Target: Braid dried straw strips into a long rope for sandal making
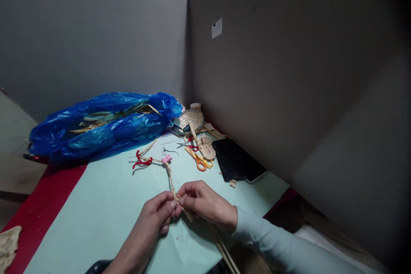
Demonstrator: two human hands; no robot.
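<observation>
A thin braid of straw-coloured plant fibre [170,178] runs from a pink binder clip [166,159] down to my two hands. My left hand [159,210] pinches the braid's near end between thumb and fingers. Close against it, my right hand [205,203] is closed on the same end, its fingertips meeting the left ones. Loose flat strands [226,250] trail from beneath the right hand toward the table's near edge. Beyond the clip, red yarn [141,161] is tied around the far part of the braid. The exact crossing of strands is hidden by my fingers.
At the back left lies an open blue plastic bag [105,145] of dried stalks. Orange-handled scissors [201,163], red-handled scissors [192,147], a woven oval piece [206,147] and a woven basket [192,120] lie ahead. A black tablet [237,160] rests near the right partition [289,72].
</observation>
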